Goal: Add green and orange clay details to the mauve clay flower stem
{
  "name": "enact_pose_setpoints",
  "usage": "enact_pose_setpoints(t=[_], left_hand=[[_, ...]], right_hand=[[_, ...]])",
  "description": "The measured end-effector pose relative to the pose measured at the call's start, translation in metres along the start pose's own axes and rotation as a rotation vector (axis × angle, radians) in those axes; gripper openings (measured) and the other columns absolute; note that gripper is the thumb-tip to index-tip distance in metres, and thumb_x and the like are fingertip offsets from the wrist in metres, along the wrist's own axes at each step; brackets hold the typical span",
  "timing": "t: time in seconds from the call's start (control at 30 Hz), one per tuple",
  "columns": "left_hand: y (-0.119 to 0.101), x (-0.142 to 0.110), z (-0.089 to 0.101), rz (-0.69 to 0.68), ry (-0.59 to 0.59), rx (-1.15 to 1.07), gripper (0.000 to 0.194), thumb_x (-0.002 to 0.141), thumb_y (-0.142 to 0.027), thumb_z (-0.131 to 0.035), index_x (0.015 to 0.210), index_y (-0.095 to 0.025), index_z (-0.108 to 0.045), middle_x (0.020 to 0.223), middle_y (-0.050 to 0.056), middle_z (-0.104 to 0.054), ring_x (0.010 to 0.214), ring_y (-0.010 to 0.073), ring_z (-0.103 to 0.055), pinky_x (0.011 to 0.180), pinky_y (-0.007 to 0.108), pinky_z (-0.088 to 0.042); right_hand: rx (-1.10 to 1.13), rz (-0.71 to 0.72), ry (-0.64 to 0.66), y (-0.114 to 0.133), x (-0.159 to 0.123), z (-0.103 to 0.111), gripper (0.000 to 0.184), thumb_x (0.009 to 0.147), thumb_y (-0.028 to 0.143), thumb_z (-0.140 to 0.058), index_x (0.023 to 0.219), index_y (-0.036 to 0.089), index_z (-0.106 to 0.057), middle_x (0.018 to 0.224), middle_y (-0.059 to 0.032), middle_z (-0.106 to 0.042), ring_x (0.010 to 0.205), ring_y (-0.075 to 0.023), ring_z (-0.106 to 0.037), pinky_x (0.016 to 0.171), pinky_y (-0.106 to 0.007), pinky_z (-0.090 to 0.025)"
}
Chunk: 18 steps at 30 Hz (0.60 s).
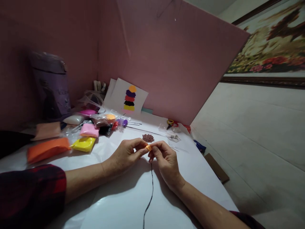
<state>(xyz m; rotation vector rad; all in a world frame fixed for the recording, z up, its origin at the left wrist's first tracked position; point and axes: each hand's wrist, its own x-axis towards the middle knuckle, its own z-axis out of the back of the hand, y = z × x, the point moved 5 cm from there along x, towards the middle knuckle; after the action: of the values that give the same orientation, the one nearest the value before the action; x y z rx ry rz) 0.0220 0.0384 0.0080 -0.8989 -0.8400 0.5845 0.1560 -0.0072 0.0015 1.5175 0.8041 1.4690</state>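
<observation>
A small lump of light orange clay (pixel 149 148) is pinched between the fingertips of both hands, over the white table. My left hand (pixel 124 156) closes thumb and forefinger on it from the left. From the right, my right hand (pixel 166 160) grips it with thumb and fingers. A thin black wire (pixel 152 184) runs from below the right fingers toward the near edge; its upper end is hidden by the fingers. Just beyond the hands lies a brown, many-petalled clay flower (pixel 148 137).
Clay packets lie at left, including orange (pixel 47 149), yellow (pixel 84 144) and pink (pixel 89 130) ones. A sheet with coloured blobs (pixel 130 98) leans against the pink wall. Scissors (pixel 170 123) and wires (pixel 150 130) lie at the back. A purple bag (pixel 53 89) stands far left.
</observation>
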Motion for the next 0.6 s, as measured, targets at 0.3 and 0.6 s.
enact_pose_setpoints(t=[0.3,0.6], left_hand=[[-0.0053,-0.0027,0.0008,-0.115,-0.058,0.130,0.012,0.082,-0.019,-0.057,0.080,-0.012,-0.065,0.068,0.002,-0.067,0.057,0.0098,-0.051,0.054,0.021,-0.039],[-0.0053,-0.0017,0.0001,-0.114,-0.040,0.128,0.013,0.084,-0.023,-0.056,0.082,-0.013,-0.064,0.069,0.002,-0.067,0.059,0.0106,-0.053,0.055,0.021,-0.041]], right_hand=[[-0.098,0.036,0.002,-0.0050,-0.0034,0.0005,0.014,0.082,0.029,-0.071,0.089,0.020,-0.065,0.081,-0.0014,-0.065,0.069,-0.0143,-0.061,0.061,-0.027,-0.050],[-0.087,0.011,-0.028,0.0006,-0.0028,-0.0004,0.007,0.086,0.025,-0.065,0.083,0.018,-0.064,0.070,0.0019,-0.062,0.056,-0.0108,-0.055,0.057,-0.026,-0.047]])
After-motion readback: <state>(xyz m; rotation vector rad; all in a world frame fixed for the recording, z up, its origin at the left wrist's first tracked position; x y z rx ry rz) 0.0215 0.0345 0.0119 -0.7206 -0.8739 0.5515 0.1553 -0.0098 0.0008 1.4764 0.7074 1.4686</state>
